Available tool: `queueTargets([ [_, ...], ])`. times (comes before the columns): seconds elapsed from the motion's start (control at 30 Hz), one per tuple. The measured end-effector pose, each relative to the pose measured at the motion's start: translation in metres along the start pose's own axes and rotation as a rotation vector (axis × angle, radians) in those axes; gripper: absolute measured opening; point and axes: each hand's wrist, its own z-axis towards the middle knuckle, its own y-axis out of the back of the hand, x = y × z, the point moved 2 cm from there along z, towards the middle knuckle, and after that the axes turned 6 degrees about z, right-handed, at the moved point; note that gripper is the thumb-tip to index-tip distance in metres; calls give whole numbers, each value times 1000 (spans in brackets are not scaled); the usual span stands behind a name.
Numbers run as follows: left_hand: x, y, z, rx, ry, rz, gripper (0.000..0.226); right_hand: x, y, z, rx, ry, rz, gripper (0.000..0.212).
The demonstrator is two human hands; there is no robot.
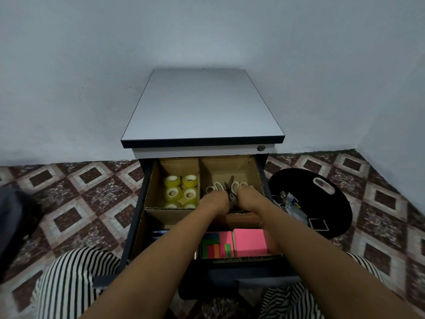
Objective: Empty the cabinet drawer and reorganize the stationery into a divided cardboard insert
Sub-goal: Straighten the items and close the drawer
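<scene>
The brown corrugated cardboard insert (pixel 156 185) looks matt and rough, and its cut edges show the fluting. The yellowish rolls of clear tape (pixel 173 193) are glossy plastic. The scissors with cream handles (pixel 218 186) have smooth plastic grips. The pink sticky-note blocks (pixel 249 242) are matt paper. The grey cabinet top (pixel 202 104) is smooth laminate, and its round lock (pixel 261 148) is metal. The striped trousers (pixel 69 284) are cloth.

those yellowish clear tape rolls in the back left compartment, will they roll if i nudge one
Probably not roll: the yellowish clear tape rolls lie flat, holes up. Packed side by side in the cardboard compartment, a nudged one would likely just push its neighbours. Likely stiff, easy to pinch through the hole.
</scene>
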Motion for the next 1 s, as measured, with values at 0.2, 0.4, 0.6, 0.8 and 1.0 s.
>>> queueTargets([
  [0.2, 2, 5, -2, -106, -21, -113, 30, 3, 9, -7, -52, 19, 46, 23],
  [0.4, 36, 44, -24, -507, -147, -274, 25, 25, 43, 2, -214, 123, 265, 16],
  [0.6, 116, 53, -25, -348, 17, -182, 22, 83, 43, 0, -297, 403, 230, 15],
  [0.8, 133, 41, -23, -30, -30, 41, 21, 122, 15, 9, -77, 544, -348, 18],
  [1.0, 132, 30, -19, 68, -33, 126, 23, 133, 3, 14, 118, 436, -396, 10],
])
